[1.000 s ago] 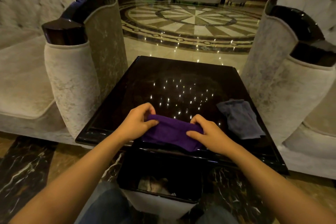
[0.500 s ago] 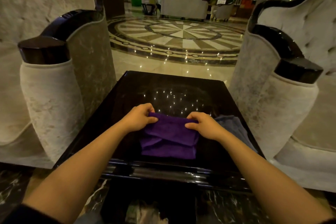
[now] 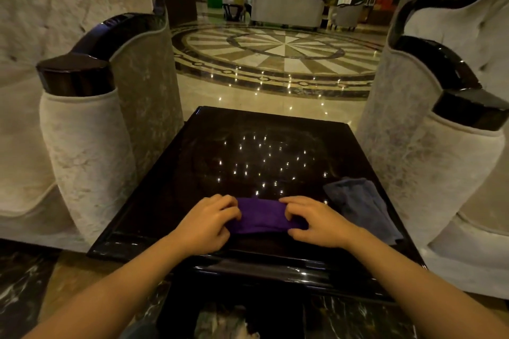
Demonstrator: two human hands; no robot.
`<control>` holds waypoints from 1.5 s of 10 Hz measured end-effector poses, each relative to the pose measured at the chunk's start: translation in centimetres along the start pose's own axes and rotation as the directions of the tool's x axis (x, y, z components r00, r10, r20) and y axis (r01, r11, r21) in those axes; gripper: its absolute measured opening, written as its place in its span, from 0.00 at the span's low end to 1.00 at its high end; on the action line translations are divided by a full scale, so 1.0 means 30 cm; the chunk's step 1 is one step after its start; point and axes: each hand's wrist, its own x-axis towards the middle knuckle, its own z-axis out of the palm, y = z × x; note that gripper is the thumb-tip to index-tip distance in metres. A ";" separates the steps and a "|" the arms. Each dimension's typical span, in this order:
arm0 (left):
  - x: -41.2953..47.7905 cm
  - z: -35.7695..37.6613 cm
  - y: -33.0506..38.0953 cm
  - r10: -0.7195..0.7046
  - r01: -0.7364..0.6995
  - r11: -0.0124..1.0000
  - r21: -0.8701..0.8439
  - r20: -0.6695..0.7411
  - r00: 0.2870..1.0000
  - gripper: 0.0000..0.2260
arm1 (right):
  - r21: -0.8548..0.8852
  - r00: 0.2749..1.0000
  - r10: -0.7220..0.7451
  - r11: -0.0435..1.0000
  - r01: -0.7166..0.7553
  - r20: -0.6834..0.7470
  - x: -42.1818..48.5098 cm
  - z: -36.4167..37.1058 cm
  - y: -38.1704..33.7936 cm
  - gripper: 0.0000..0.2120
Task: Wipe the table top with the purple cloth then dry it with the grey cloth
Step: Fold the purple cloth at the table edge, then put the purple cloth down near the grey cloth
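Observation:
A purple cloth [image 3: 261, 216], folded into a narrow band, lies on the near part of the glossy black table top [image 3: 264, 151]. My left hand [image 3: 209, 221] pinches its left end and my right hand [image 3: 316, 221] presses on its right end; both hands cover the cloth's ends. A crumpled grey cloth [image 3: 360, 201] rests on the table's right side, just beyond my right hand and apart from it.
A pale upholstered armchair [image 3: 82, 132] with dark glossy arm caps stands close on the left and another armchair [image 3: 440, 151] on the right. Beyond the table lies a polished marble floor [image 3: 275, 52]. A bin [image 3: 228, 322] sits under the near edge.
The purple cloth has been folded smaller, from a loose rectangle into a narrow band. Both hands stayed on its ends. The view has tilted up.

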 end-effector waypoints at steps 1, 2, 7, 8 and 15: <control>-0.018 -0.014 0.009 0.057 -0.057 0.997 0.048 0.001 0.998 0.13 | 0.099 0.998 0.054 0.994 -0.055 0.010 0.043 -0.023 -0.005 0.07; -0.023 -0.030 0.015 0.106 -0.105 0.987 0.120 -0.004 0.994 0.11 | 0.199 0.993 0.103 0.974 -0.111 0.049 0.086 -0.045 -0.014 0.16; 0.091 0.043 -0.239 -0.520 0.509 0.851 0.130 0.069 0.851 0.22 | 0.008 0.996 0.044 0.999 -0.045 0.072 0.156 -0.059 -0.044 0.30; 0.186 0.060 -0.294 -0.581 0.580 0.812 0.064 0.183 0.793 0.22 | 0.110 0.977 0.171 0.981 -0.158 -0.128 0.185 -0.112 0.043 0.30; 0.211 0.114 -0.329 -0.604 0.599 0.796 0.085 0.166 0.779 0.21 | 0.239 0.390 0.866 0.469 -0.850 -0.312 0.331 -0.129 0.577 0.26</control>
